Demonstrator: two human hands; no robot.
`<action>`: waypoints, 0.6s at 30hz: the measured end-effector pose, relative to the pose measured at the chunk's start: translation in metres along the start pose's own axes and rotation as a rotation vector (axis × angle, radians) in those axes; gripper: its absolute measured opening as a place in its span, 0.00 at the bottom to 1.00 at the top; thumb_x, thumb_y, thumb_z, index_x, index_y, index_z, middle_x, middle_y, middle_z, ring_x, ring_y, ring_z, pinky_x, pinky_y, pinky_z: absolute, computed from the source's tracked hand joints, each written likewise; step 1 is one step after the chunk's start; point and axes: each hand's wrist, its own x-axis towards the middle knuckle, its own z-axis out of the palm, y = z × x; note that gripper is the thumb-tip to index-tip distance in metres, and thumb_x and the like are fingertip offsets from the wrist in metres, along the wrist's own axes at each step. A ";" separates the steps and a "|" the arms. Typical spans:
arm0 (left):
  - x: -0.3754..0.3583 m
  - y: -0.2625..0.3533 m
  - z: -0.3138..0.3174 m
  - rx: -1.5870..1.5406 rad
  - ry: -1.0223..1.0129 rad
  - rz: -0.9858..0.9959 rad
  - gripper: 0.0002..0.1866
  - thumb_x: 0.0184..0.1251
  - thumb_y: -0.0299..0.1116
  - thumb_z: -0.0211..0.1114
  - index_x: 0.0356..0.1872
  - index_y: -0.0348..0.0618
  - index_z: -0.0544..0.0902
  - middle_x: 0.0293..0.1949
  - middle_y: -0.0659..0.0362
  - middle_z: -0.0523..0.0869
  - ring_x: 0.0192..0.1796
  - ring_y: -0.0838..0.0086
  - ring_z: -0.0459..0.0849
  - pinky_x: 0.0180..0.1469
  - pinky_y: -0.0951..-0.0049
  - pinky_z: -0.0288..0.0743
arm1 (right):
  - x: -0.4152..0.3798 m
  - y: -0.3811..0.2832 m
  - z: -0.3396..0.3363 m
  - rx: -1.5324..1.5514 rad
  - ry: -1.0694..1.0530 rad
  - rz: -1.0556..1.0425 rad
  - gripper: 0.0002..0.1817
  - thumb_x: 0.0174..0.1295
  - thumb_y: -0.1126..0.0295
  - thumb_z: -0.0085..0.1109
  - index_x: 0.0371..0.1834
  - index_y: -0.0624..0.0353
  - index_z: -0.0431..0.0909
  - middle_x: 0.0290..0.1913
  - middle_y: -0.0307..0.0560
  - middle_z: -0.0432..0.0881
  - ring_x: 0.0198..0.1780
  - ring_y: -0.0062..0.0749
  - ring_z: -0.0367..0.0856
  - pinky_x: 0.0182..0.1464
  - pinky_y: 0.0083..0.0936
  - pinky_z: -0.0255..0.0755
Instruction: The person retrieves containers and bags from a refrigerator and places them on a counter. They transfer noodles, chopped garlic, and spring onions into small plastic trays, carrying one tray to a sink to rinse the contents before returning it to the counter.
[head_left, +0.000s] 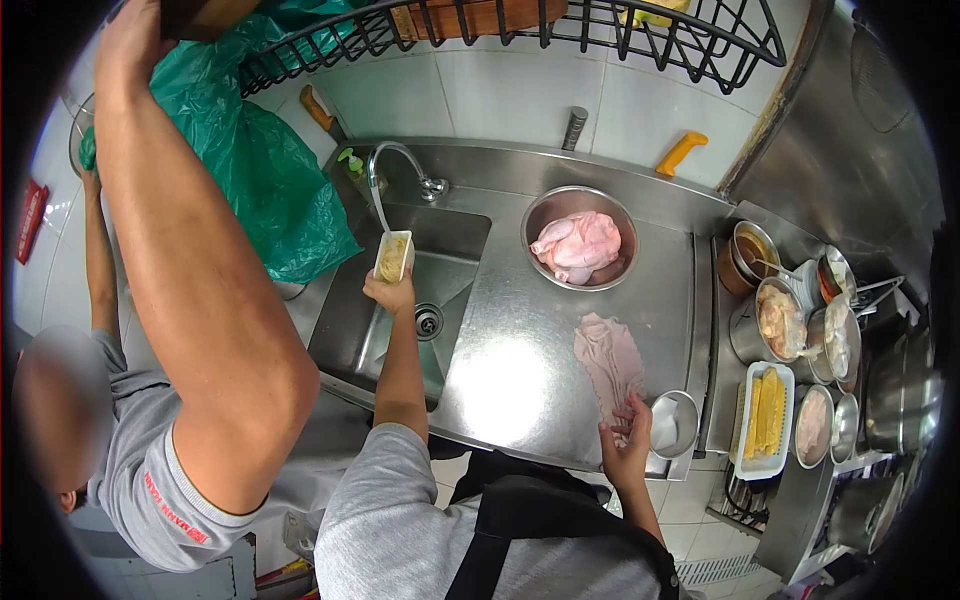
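Steel counter (520,350) spans the wall, with the sink (350,325) below the left hand (392,294)'s fingers. Beyond the right hand (627,448)'s fingers sits the bowl (537,212). Pale sheet (608,365) lies on the counter, its near end at those loosely parted fingers; likely limp and slippery, better gathered broadly than pinched. Left fingers wrap the near end of the tub (394,256), probably light, firm-walled, best gripped by its sides.

You get a bright, evenly lit view, with white glare washing out the near-left part of the worktop (520,330). The wide lens bows its edges and blacks out your corners.
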 end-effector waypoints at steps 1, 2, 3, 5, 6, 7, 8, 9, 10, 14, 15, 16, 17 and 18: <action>0.000 0.000 0.000 -0.006 0.004 -0.003 0.41 0.34 0.32 0.80 0.52 0.35 0.66 0.49 0.45 0.67 0.51 0.50 0.71 0.54 0.56 0.70 | -0.003 0.000 0.000 0.000 0.006 0.001 0.36 0.51 0.82 0.60 0.65 0.61 0.57 0.55 0.53 0.66 0.48 0.33 0.74 0.42 0.22 0.74; -0.001 -0.001 0.001 -0.007 0.003 -0.003 0.41 0.34 0.32 0.80 0.52 0.35 0.66 0.49 0.46 0.67 0.51 0.50 0.71 0.54 0.56 0.70 | -0.007 -0.001 0.001 -0.005 -0.014 0.022 0.36 0.51 0.82 0.60 0.65 0.61 0.57 0.55 0.53 0.66 0.48 0.33 0.74 0.42 0.23 0.74; -0.001 0.000 0.002 -0.010 0.009 -0.003 0.40 0.34 0.32 0.80 0.51 0.35 0.66 0.49 0.46 0.67 0.51 0.50 0.71 0.54 0.56 0.70 | -0.010 -0.002 0.002 -0.008 -0.034 0.042 0.36 0.51 0.82 0.60 0.65 0.61 0.57 0.55 0.53 0.66 0.49 0.33 0.74 0.42 0.23 0.74; -0.002 0.000 0.003 -0.015 0.014 -0.003 0.40 0.33 0.32 0.80 0.51 0.35 0.66 0.49 0.46 0.67 0.51 0.51 0.71 0.54 0.56 0.70 | -0.017 -0.003 0.004 -0.006 -0.043 0.062 0.36 0.51 0.81 0.61 0.64 0.62 0.58 0.55 0.54 0.66 0.48 0.35 0.74 0.42 0.24 0.74; -0.001 0.001 0.004 -0.018 0.018 -0.006 0.40 0.33 0.32 0.80 0.51 0.35 0.67 0.49 0.46 0.67 0.51 0.51 0.72 0.54 0.56 0.70 | -0.019 -0.003 0.006 -0.004 -0.057 0.079 0.35 0.50 0.79 0.62 0.64 0.62 0.59 0.54 0.55 0.67 0.48 0.36 0.74 0.42 0.26 0.73; -0.002 0.001 0.005 -0.022 0.019 -0.006 0.40 0.33 0.32 0.80 0.50 0.36 0.67 0.48 0.46 0.67 0.50 0.51 0.72 0.54 0.56 0.70 | -0.021 -0.003 0.007 -0.002 -0.053 0.080 0.35 0.50 0.79 0.62 0.64 0.62 0.59 0.54 0.55 0.67 0.48 0.36 0.74 0.42 0.26 0.73; -0.001 0.002 0.006 -0.027 0.023 -0.006 0.40 0.33 0.32 0.81 0.50 0.36 0.67 0.48 0.46 0.67 0.50 0.51 0.72 0.54 0.55 0.70 | -0.023 -0.002 0.008 -0.005 -0.065 0.078 0.36 0.50 0.79 0.63 0.64 0.62 0.59 0.54 0.55 0.67 0.48 0.36 0.74 0.42 0.26 0.73; -0.001 0.003 0.007 -0.033 0.025 -0.006 0.39 0.33 0.32 0.81 0.50 0.36 0.67 0.48 0.46 0.67 0.50 0.51 0.72 0.54 0.55 0.70 | -0.024 -0.002 0.008 -0.008 -0.077 0.074 0.36 0.50 0.79 0.63 0.64 0.62 0.59 0.54 0.54 0.67 0.48 0.35 0.74 0.42 0.25 0.73; 0.000 0.004 0.007 -0.036 0.030 -0.007 0.39 0.33 0.32 0.81 0.50 0.36 0.67 0.48 0.47 0.67 0.50 0.51 0.72 0.54 0.55 0.70 | -0.025 -0.002 0.008 -0.007 -0.073 0.075 0.36 0.50 0.79 0.63 0.64 0.62 0.59 0.54 0.54 0.67 0.48 0.35 0.74 0.42 0.25 0.73; 0.001 0.014 0.007 -0.046 0.022 -0.007 0.38 0.33 0.32 0.81 0.49 0.36 0.68 0.48 0.47 0.67 0.50 0.51 0.72 0.54 0.55 0.71 | -0.022 -0.002 0.006 -0.009 -0.061 0.081 0.36 0.50 0.79 0.63 0.64 0.62 0.59 0.55 0.54 0.67 0.48 0.35 0.74 0.41 0.25 0.73; 0.001 0.017 0.006 -0.048 0.020 -0.005 0.38 0.33 0.32 0.81 0.49 0.36 0.68 0.48 0.47 0.67 0.50 0.51 0.72 0.54 0.55 0.71 | -0.022 -0.002 0.005 -0.014 -0.051 0.085 0.36 0.50 0.79 0.63 0.64 0.62 0.59 0.55 0.54 0.67 0.48 0.35 0.74 0.41 0.25 0.73; 0.003 0.018 0.006 -0.054 0.004 -0.021 0.38 0.33 0.32 0.81 0.49 0.36 0.68 0.48 0.47 0.67 0.50 0.51 0.72 0.54 0.55 0.71 | -0.021 -0.001 0.004 -0.013 -0.048 0.086 0.36 0.50 0.79 0.63 0.64 0.62 0.59 0.55 0.54 0.67 0.48 0.35 0.74 0.41 0.25 0.73; 0.004 0.020 0.006 -0.059 -0.012 -0.038 0.38 0.33 0.32 0.81 0.49 0.36 0.68 0.48 0.46 0.67 0.50 0.51 0.72 0.55 0.55 0.71 | -0.021 0.000 0.003 -0.002 -0.036 0.088 0.36 0.50 0.79 0.63 0.64 0.62 0.59 0.55 0.54 0.66 0.48 0.35 0.74 0.41 0.25 0.73; 0.005 0.021 0.006 -0.060 -0.013 -0.036 0.38 0.33 0.32 0.81 0.49 0.36 0.68 0.48 0.46 0.67 0.50 0.51 0.72 0.55 0.55 0.71 | -0.020 0.002 0.002 0.010 -0.024 0.089 0.36 0.50 0.79 0.63 0.64 0.62 0.59 0.55 0.54 0.66 0.48 0.36 0.74 0.41 0.25 0.73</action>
